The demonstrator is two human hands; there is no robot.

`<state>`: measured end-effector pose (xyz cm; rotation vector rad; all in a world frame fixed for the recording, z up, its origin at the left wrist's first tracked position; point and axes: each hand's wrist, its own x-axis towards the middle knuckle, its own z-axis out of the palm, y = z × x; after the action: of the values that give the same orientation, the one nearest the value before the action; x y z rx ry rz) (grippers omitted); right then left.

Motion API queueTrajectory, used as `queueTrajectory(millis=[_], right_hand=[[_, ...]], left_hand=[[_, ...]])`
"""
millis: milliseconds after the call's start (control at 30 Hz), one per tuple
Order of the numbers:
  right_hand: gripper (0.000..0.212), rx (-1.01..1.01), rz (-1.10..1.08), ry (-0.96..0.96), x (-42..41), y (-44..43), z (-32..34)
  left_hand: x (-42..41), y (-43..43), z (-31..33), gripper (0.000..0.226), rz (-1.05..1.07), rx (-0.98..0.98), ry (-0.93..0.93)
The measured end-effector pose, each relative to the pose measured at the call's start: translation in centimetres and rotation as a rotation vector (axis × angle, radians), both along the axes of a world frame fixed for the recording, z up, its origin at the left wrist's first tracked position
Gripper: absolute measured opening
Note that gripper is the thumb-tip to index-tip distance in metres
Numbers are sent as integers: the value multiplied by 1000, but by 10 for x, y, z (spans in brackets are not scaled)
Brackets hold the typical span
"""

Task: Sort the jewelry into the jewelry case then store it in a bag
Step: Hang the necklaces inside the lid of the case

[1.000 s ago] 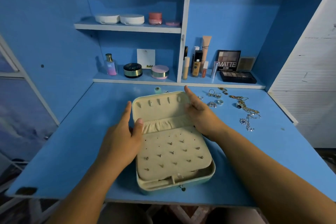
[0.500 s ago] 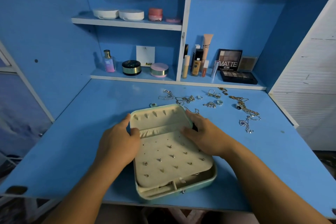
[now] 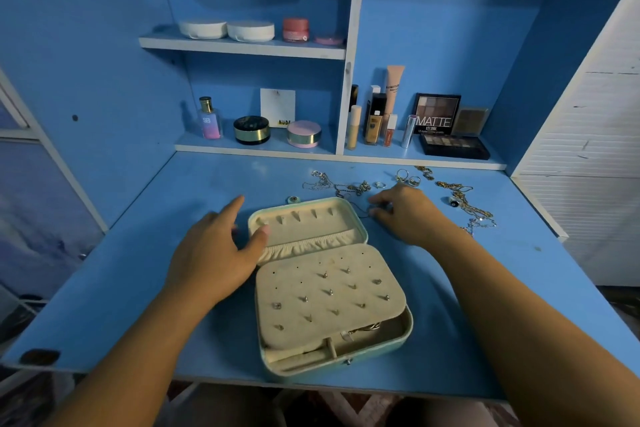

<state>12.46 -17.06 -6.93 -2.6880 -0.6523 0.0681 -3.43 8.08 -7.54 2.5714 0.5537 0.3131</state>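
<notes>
A mint-green jewelry case (image 3: 409, 326) lies open near the desk's front edge, its lid (image 3: 304, 222) folded back flat. Several stud earrings (image 3: 329, 292) sit in its cream panel. My left hand (image 3: 214, 253) rests at the lid's left side with the fingers straight and the thumb on the lid's inner edge. My right hand (image 3: 410, 215) is just right of the lid, index finger and thumb pinching a thin dark chain (image 3: 361, 215) on the desk. Loose silver necklaces (image 3: 339, 185), rings (image 3: 408, 178) and gold chains (image 3: 464, 199) lie behind and to the right.
Behind the blue desk (image 3: 138, 270), the shelves hold cosmetics: a perfume bottle (image 3: 209, 120), round compacts (image 3: 251, 130), tubes (image 3: 374, 121) and an eyeshadow palette (image 3: 453, 146). A white panel (image 3: 595, 149) borders the right side. No bag is in view.
The case slid toward me and its lid dropped flat. My right hand left the case and moved right to the thin chain. My left hand stayed at the lid's left side.
</notes>
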Motion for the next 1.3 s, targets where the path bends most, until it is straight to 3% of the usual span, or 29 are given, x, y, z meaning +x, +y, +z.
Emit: queueTrajectory(millis=[133,333,567,733,833,1033,1200,1300], right_hand=[[14,-27,-14,-54,7,10,-2],[26,-329,-114,-32,14,27,-16],[26,-391,-118,43,13,23,-5],[20,-371,-157,-64,10,22,-15],[22,-247,-155,-72,6,23,-13],[14,276,-101,-58,-1,6,24],[14,439,6,3,-2,13,59],[15,538,63,26,-10,21,66]], left_hand=[[14,27,-2,62,-152,46,31],[14,45,-21,54,-135,173,40],[14,44,-25,50,-116,193,-18],[17,50,-25,46,-117,172,-45],[18,49,-24,44,-110,161,-41],[16,49,-22,45,-115,136,-24],[32,47,0,46,-99,-62,94],[54,32,24,40,-149,-141,12]])
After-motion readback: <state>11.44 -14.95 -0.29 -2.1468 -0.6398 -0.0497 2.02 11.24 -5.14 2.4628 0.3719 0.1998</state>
